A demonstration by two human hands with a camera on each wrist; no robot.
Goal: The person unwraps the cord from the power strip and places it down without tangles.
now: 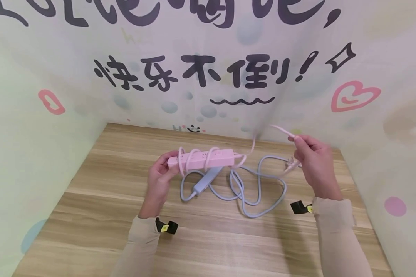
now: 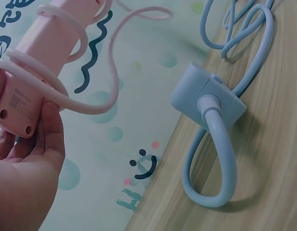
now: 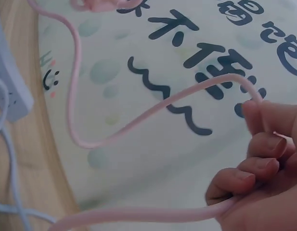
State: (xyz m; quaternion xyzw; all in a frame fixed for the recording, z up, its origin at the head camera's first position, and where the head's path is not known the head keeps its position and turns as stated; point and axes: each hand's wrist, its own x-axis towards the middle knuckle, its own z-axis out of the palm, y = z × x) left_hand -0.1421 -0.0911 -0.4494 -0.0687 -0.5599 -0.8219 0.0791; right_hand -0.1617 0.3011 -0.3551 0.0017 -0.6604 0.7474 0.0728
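Observation:
My left hand (image 1: pixel 158 177) grips one end of a pink power strip (image 1: pixel 220 158), raised above the wooden table. Several turns of its pink cord loop around the strip's body. My right hand (image 1: pixel 313 159) pinches the free part of that cord (image 3: pixel 153 109) between thumb and fingers, out to the right. From there the cord sags back toward the strip. Its plug end (image 1: pixel 291 164) hangs just left of the right hand. In the left wrist view, the underside of the strip (image 2: pixel 42 45) shows a printed label and two holes.
On the table (image 1: pixel 208 238) lies a blue power strip (image 1: pixel 208 180), partly behind the pink one. Its blue cord (image 1: pixel 260 213) spreads in loose loops to the right. Printed fabric walls (image 1: pixel 194 111) enclose the table at the back and both sides.

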